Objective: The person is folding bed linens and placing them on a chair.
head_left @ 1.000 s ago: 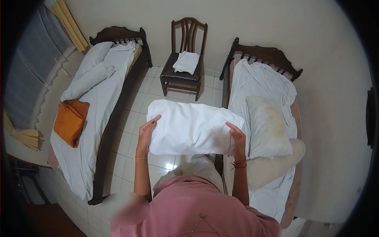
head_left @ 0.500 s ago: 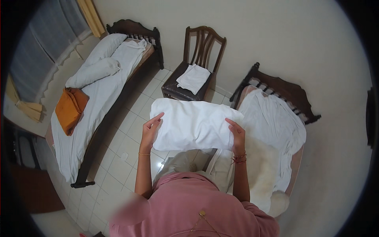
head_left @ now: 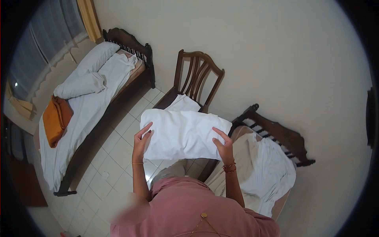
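A folded white cloth [head_left: 185, 136] is stretched wide in front of my body, held up between both hands. My left hand [head_left: 142, 143] grips its left edge, the thumb and a finger lying on top and the rest out of sight beneath. At the opposite edge my right hand [head_left: 224, 147] holds it the same way, forefinger and thumb spread over the fabric. Just beyond, a second white cloth [head_left: 184, 103] lies on the seat of a dark wooden chair [head_left: 200, 65], partly covered from view by the held one.
At left stands a bed [head_left: 87, 106] with a white sheet, two white pillows [head_left: 83, 85] and a folded orange cloth [head_left: 57, 120]. To the right, another bed [head_left: 276, 144] bears a rumpled white sheet [head_left: 264, 170]. Between them runs a tiled floor [head_left: 114, 158].
The folded cloth, still in both hands, now overlaps the chair seat and hides part of the cloth there. The view has shifted, so the chair and beds appear lower and further left.
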`<action>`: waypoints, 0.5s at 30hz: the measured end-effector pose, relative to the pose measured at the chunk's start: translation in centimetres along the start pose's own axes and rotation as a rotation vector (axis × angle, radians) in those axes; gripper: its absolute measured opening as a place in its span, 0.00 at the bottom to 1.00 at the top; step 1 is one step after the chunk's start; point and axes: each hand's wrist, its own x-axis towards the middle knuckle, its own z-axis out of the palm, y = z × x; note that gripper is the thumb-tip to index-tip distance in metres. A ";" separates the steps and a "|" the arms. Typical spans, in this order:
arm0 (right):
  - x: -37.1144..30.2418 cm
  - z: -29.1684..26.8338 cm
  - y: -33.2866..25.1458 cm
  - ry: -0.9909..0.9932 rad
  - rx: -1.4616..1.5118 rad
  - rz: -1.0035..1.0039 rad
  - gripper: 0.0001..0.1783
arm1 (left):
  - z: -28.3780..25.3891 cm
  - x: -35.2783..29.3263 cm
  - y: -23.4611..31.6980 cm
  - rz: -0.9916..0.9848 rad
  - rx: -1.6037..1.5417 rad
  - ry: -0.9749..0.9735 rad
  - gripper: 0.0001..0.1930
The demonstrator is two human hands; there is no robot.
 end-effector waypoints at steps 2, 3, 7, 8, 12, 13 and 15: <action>3.7 -1.1 0.5 -0.037 -0.043 0.004 0.20 | 1.6 2.7 -0.2 -0.008 0.007 0.008 0.19; 5.5 -1.6 0.8 -0.058 -0.081 0.006 0.20 | 2.3 4.0 -0.1 -0.011 0.021 0.001 0.19; 12.6 -2.6 3.3 -0.148 -0.043 0.053 0.21 | 4.5 8.4 -1.1 -0.064 -0.022 0.077 0.19; 14.4 -2.8 4.5 -0.169 -0.008 0.071 0.21 | 5.0 9.4 -1.5 -0.059 -0.023 0.088 0.19; 21.6 -2.1 8.8 -0.319 -0.005 0.047 0.21 | 6.3 11.8 -5.4 -0.038 -0.062 0.251 0.19; 23.3 -1.8 9.9 -0.366 -0.022 0.028 0.20 | 6.8 12.2 -6.4 -0.024 -0.085 0.314 0.19; 26.6 -0.9 12.9 -0.460 -0.041 0.023 0.22 | 8.3 12.8 -8.0 -0.067 -0.173 0.427 0.19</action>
